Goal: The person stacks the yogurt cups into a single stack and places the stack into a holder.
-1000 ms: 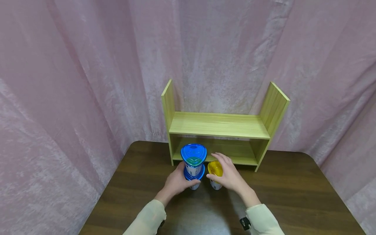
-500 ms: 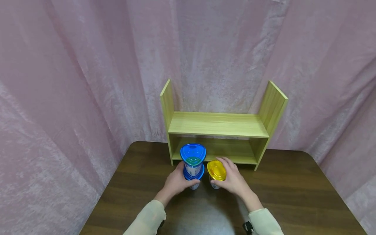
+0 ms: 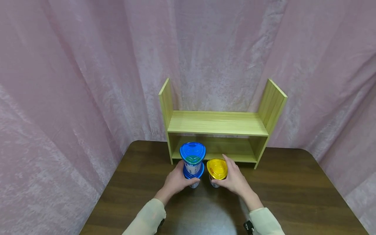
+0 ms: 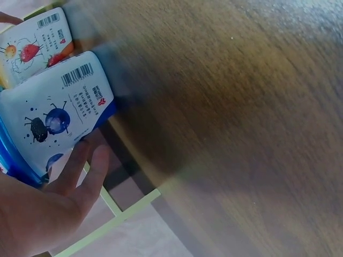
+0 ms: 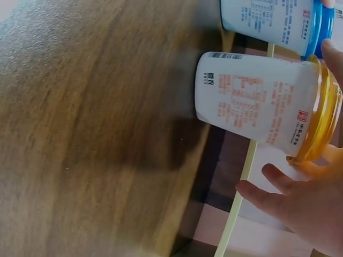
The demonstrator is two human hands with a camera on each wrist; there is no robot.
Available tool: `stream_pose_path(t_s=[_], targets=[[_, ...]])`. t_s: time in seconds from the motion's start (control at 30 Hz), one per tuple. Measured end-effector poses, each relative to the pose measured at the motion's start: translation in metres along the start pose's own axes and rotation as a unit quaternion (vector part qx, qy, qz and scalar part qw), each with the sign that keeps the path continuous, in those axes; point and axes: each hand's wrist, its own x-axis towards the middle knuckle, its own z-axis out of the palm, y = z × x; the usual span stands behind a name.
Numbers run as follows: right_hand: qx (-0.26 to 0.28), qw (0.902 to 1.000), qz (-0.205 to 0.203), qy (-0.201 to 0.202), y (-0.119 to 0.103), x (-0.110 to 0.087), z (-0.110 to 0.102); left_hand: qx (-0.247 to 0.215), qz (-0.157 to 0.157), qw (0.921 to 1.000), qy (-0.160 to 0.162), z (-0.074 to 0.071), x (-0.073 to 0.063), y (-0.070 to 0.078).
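Two white cups with blue lids stand stacked in the head view, the upper cup (image 3: pixel 193 153) on the lower cup's lid (image 3: pixel 195 172). My left hand (image 3: pixel 175 180) grips the lower cup near its lid, thumb in front. Blueberry figures and a barcode show on that cup (image 4: pixel 59 107) in the left wrist view. Just right of the stack is a white cup with a yellow lid (image 3: pixel 217 168). My right hand (image 3: pixel 235 179) holds it at the lid between thumb and fingers. In the right wrist view this cup (image 5: pixel 257 101) has orange print, and two fingers spread away from it.
A light wooden two-tier shelf (image 3: pixel 217 123) stands at the back of the dark wooden table (image 3: pixel 293 195), right behind the cups. Its lower board (image 3: pixel 226 148) is partly hidden by them. A pink curtain (image 3: pixel 220 49) hangs behind.
My right hand has come round the yellow-lidded cup's lid from the right, and the lid shows more fully from above. My left hand and the blue-lidded stack have hardly moved.
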Motion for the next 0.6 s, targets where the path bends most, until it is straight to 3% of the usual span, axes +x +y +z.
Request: stream_pose_path(t_s=[0.27,0.6], targets=[[0.056,0.9984,-0.009,-0.003,0.009,0.0,0.006,-0.004,-0.001,1.0,0.002,-0.001,-0.001,0.001],[0.068,0.9974,-0.021,0.011,0.011,0.001,0.006,-0.004,-0.001,1.0,0.002,0.0,-0.001,0.002]])
